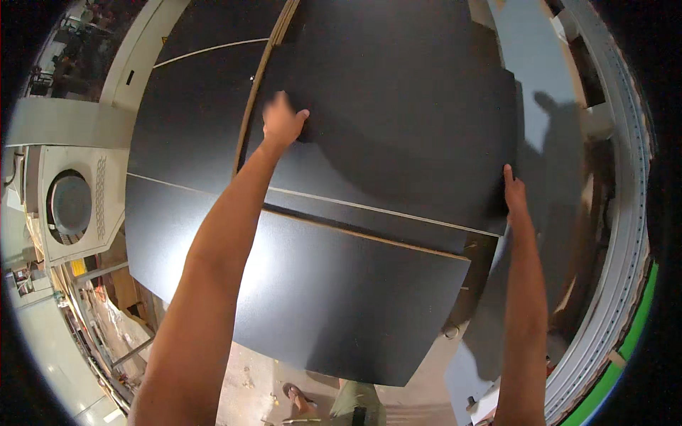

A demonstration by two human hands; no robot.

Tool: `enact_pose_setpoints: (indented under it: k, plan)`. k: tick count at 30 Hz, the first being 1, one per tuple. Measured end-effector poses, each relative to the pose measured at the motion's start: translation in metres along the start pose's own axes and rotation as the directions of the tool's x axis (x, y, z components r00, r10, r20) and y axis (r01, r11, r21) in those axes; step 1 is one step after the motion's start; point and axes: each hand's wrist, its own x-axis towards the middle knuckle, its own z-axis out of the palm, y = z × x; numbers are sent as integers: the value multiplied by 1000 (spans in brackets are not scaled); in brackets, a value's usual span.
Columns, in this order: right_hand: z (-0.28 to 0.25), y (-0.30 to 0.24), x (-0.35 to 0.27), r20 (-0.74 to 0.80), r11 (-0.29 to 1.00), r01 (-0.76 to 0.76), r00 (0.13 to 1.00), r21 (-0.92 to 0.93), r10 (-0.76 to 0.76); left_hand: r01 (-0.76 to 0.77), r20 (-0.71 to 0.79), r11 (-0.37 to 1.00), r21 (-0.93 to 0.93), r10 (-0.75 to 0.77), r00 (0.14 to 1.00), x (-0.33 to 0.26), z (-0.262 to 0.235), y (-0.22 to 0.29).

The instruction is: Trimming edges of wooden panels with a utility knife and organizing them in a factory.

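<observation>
**Wide, flat, charcoal-grey panel [405, 92] with neighbours close on two sides**

The panel lies in the upper middle, its pale near edge overlooking a second dark board [341, 298] with a brown edge. The bare left hand [283, 124] is over its left part, thumb apart from blurred fingers; whether it pinches anything I cannot tell. The bare right hand [516, 193] is at the right edge, fingers along it; its grip underneath is hidden.

A likely trouble is skewing: the hands sit at unequal depths, so an uneven push could turn the panel. Its smooth-looking face may also let the left palm slip, and fingers could be nipped between stacked edges.

On the left, the brown-edged dark boards [192, 106] could catch a corner. Beyond them stands a cream machine housing [82, 167] with a round dark opening. To the right, a pale blue-grey surface [529, 42] and a curved-looking silver metal rail [629, 156] limit sideways room.
</observation>
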Motion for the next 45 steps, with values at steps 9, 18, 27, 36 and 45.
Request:
enact_pose_setpoints:
  k: [9, 18, 27, 36, 45]
  plan:
    - [0, 34, -38, 181, 982, 11, 983, -191, 24, 32, 36, 991, 132, -37, 999, -43, -17, -24]
    - [39, 3, -78, 210, 989, 65, 977, -130, -37, -92, -76, 969, 230, 112, 991, -161, -50, -76]
    - [19, 3, -83, 309, 991, -36, 951, 126, -4, 423, 166, 893, 151, -445, 880, -521, -102, -257]
    - [23, 31, -398, -79, 807, 417, 868, -417, -490, 957, 306, 290, -16, -910, 281, -925, -187, -361]
    - [101, 74, -643, 561, 678, 735, 568, -17, -602, 886, 422, 84, -456, -856, 298, -1056, -100, -384]
